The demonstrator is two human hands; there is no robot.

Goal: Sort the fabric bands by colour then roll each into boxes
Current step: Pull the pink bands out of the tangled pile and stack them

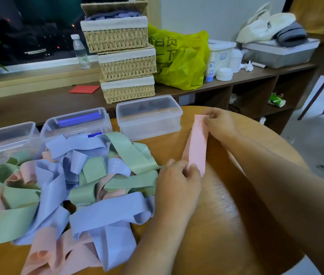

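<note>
Risk: mixed pile (pixel 57 185) of blue, green & pink bands sprawls over the left of the table (pixel 223 195), its edge just beside the left hand (pixel 177 175). A forearm drag could tangle it worse. Pink band (pixel 196 143) is held stretched at right, left hand pinching the near end, right hand (pixel 219 124) pinching the far end. A slack roll may spring open. Clear box (pixel 151 127) sits just beyond, path unblocked. Middle box (pixel 73 129) holds blue rolls (pixel 79 118).

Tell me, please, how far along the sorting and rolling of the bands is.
It is at an early stage. Done: the middle box holds at least one blue roll. The right box looks empty, and the left box is unclear. In hand: the left hand and the right hand pinch one pink band at its ends, not yet rolled. Left: a large mixed pile of blue, green and pink bands lies unsorted on the table.
</note>
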